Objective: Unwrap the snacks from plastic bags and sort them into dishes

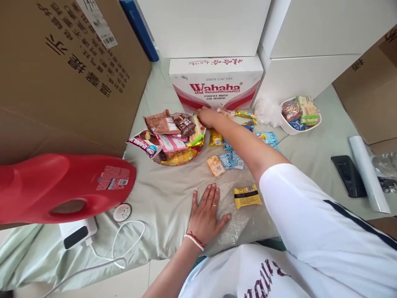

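Observation:
My left hand [204,215] lies flat on the pale green cloth, fingers stretched out, on the edge of a clear plastic wrapper [231,225]. At the right rim of a round bowl [198,154] heaped with packaged snacks is my right hand [207,117]. Its fingers curl down together beside a green-and-cream snack packet [196,131]; their tips and anything in them are hidden. The bowl also holds a brown packet [159,123] and a dark cocoa packet [185,125]. Under my right forearm are blue sachets [237,160], a yellow packet [216,138] and a cracker pack [216,165].
A black-banded yellow packet [247,196] lies nearer me. Behind stands a Wahaha water carton [217,89]. A white tub [291,128] of snacks sits right, past a crumpled plastic bag [267,111]. A red jug [77,174] and large cardboard box [62,103] flank the left.

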The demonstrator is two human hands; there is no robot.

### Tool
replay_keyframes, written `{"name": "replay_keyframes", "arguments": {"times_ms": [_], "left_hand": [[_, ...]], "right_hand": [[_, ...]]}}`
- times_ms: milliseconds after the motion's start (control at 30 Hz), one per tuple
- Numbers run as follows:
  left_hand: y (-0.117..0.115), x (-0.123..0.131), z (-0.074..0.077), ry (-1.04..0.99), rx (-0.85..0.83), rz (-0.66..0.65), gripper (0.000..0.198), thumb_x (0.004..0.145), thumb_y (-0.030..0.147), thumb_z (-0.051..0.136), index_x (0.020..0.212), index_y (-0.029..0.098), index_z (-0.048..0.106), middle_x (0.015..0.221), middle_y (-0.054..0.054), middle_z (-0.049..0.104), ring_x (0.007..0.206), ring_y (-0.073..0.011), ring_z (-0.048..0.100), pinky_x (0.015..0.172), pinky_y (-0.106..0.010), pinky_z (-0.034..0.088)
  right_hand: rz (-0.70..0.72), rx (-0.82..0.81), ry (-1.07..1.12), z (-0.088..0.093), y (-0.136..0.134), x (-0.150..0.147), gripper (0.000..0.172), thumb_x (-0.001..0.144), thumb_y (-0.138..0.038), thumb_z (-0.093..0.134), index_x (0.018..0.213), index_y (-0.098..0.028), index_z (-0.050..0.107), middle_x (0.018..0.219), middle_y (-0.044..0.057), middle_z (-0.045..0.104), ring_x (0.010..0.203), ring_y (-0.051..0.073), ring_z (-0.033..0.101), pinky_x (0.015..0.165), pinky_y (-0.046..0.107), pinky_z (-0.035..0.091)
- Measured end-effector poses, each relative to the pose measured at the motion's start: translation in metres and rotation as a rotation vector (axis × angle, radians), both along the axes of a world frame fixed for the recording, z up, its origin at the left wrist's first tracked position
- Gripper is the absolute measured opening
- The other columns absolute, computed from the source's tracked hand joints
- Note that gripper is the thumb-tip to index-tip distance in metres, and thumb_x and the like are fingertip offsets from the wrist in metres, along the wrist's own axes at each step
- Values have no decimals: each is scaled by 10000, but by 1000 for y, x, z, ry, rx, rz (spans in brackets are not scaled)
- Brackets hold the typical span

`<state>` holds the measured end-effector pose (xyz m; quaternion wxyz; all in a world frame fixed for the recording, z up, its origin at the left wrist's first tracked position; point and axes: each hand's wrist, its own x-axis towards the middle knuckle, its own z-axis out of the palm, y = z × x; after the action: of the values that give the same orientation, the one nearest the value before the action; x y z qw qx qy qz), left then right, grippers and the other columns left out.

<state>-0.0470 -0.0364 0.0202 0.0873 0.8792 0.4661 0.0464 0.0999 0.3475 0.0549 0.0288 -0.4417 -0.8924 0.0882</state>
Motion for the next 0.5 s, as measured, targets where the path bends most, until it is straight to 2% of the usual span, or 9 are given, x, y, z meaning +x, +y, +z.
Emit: {"name": "replay_keyframes", "arguments": {"times_ms": [67,133,267,333,367,433,500], "left_hand": [[0,0,0,-3,3,4,890,982,653,450,1649,90,276,1692,-196,306,1568,-355,321,1297,-617,-55],[1,1,-1,-12,1,15,884,982,653,451,1651,101,279,1690,-193,315,1568,-356,324,1300,-620,-16],[2,2,0,-35,-21,27,871,988,669,430,1653,126,287,1693,-177,316,1572,-346,319,1302,-617,5],[2,2,0,-37,-34,35,866,983,670,438,1653,141,294,1694,-172,319,1575,-353,311,1299,-626,33],[2,3,0,-35,-39,38,867,981,669,443,1654,144,294,1695,-172,318,1577,-359,305,1297,-634,44],[1,3,0,-29,-49,43,876,980,664,446,1656,132,282,1698,-178,307,1581,-369,293,1292,-650,47],[1,4,0,-16,-52,44,883,983,654,446,1660,118,262,1703,-184,289,1583,-375,285,1288,-663,43]], "right_hand": [[-112,5,21,0,-5,-1,327,987,-86,444,1235,-64,656,1271,193,685,1209,298,575,1042,467,445],[-188,21,70,8,-15,6,330,1014,-80,405,1236,-76,648,1235,173,685,1165,270,587,1028,442,449],[-321,174,329,38,-55,52,303,1037,-229,461,1255,-150,657,1272,140,632,1190,268,553,1049,446,447],[-396,211,496,50,-93,89,290,1003,-336,554,1206,-173,682,1195,122,647,1188,289,549,1065,475,444],[-424,162,567,53,-118,108,297,979,-384,594,1167,-174,689,1116,105,664,1119,284,580,1032,472,470],[-474,-75,718,54,-177,141,339,925,-461,658,1103,-175,692,939,53,678,899,243,625,877,417,539],[-570,-338,896,46,-239,162,437,883,-496,696,1210,-210,655,901,15,681,729,192,616,704,347,554]]}}
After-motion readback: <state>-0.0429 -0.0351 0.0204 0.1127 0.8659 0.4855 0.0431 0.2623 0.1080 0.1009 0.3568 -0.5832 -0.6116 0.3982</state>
